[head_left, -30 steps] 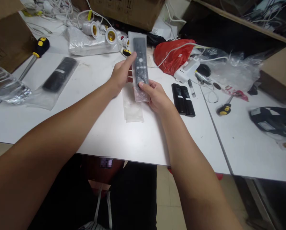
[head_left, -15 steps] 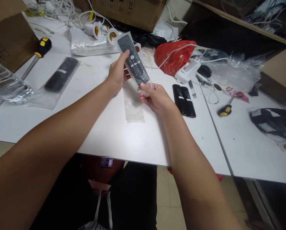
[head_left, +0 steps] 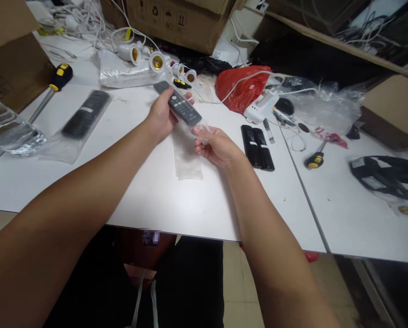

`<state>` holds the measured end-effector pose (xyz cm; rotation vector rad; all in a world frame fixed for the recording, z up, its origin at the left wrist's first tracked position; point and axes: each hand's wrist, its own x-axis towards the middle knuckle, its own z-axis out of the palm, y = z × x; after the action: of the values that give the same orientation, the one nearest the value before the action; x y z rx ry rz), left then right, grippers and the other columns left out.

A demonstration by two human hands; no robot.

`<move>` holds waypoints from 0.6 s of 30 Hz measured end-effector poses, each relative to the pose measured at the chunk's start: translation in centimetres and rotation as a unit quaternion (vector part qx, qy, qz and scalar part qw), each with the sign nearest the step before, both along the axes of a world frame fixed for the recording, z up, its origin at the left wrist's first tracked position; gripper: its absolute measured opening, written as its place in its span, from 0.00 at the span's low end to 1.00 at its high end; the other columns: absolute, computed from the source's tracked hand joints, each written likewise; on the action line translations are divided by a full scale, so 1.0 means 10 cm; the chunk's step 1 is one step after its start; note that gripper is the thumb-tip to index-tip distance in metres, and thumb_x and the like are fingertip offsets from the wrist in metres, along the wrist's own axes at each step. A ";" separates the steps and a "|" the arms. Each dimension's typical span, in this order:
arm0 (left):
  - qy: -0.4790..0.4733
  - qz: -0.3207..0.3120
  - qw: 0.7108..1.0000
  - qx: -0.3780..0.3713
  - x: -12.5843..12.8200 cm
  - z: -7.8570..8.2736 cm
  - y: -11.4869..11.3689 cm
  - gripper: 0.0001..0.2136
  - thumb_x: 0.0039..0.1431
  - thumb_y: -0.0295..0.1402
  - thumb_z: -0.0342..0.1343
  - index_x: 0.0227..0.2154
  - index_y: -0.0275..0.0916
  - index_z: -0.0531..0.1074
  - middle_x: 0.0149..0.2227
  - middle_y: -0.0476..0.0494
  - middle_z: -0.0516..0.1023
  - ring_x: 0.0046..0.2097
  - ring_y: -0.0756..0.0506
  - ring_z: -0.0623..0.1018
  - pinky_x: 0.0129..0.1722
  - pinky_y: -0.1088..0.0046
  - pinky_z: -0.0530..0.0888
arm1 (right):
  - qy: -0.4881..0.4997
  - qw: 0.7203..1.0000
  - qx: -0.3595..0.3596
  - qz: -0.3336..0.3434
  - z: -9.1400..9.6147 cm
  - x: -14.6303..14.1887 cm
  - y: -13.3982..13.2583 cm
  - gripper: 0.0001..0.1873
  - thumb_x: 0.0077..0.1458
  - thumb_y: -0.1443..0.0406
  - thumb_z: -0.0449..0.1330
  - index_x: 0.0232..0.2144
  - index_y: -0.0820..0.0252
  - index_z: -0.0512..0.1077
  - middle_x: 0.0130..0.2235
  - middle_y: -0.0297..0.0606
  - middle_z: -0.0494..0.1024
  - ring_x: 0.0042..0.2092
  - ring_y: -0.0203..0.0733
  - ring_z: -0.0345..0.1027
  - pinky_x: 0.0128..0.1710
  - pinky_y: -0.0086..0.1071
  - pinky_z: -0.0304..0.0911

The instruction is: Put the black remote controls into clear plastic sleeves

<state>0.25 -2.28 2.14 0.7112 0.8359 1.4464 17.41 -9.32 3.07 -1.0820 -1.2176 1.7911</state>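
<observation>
**Remote control slants between two bare hands above a white table**

Watching from afar through the head camera, I set a clock face on the remote control (head_left: 183,105), twelve at the table's far side. It is held up over the table, buttons showing, its long axis running from half past ten down to half past four. The left hand (head_left: 161,114) is nearer: it sits toward nine, closed around the remote control, thumb on top and fingers reaching past the far edge. The right hand (head_left: 217,146), out at half past four, pinches a clear sleeve (head_left: 202,127) at the lower end; I cannot tell how much of the remote control the plastic covers.

Below, the white table (head_left: 149,196) bears a flat plastic bag (head_left: 188,166) at six. A pair of black remotes (head_left: 253,148) lies side by side at four, and a bagged remote (head_left: 84,116) at nine, with a screwdriver (head_left: 61,77) beyond it. White bulb sockets (head_left: 157,62) rest at eleven; a cardboard box (head_left: 180,25) fills twelve. A red bag (head_left: 240,86) slumps between two and three, and a power strip (head_left: 258,109) sits at three. Past the near edge, toward six, I make out dark trousers (head_left: 199,273) and tiled floor (head_left: 234,278).
</observation>
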 end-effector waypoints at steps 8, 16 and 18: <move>-0.035 -0.082 0.996 -0.002 0.04 0.05 -0.11 0.18 0.80 0.40 0.43 0.38 0.37 0.73 0.45 0.38 0.83 0.53 0.43 0.84 0.47 0.71 0.83 | -0.008 0.999 -0.005 0.051 0.02 0.02 -0.04 0.22 0.55 0.48 0.73 0.38 0.61 0.80 0.37 0.44 0.85 0.37 0.44 0.82 0.37 0.33 0.80; 0.018 0.021 1.000 0.010 0.13 -0.13 -0.03 0.23 0.74 0.56 0.47 0.36 0.41 0.72 0.34 0.41 0.85 0.39 0.41 0.86 0.35 0.69 0.83 | -0.026 0.998 -0.003 0.056 -0.03 0.03 -0.01 0.16 0.52 0.55 0.77 0.30 0.60 0.80 0.33 0.40 0.84 0.33 0.37 0.79 0.38 0.29 0.78; 0.038 0.038 0.999 0.005 0.12 -0.16 0.01 0.23 0.71 0.58 0.50 0.34 0.43 0.72 0.31 0.42 0.84 0.36 0.40 0.86 0.32 0.69 0.82 | -0.027 0.998 -0.004 0.053 -0.03 0.01 -0.01 0.15 0.52 0.57 0.77 0.30 0.61 0.79 0.32 0.39 0.84 0.33 0.37 0.79 0.37 0.29 0.78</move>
<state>1.44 -2.22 0.56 0.7533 0.9243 1.5006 17.54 -9.44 2.75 -1.0961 -1.3236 1.8568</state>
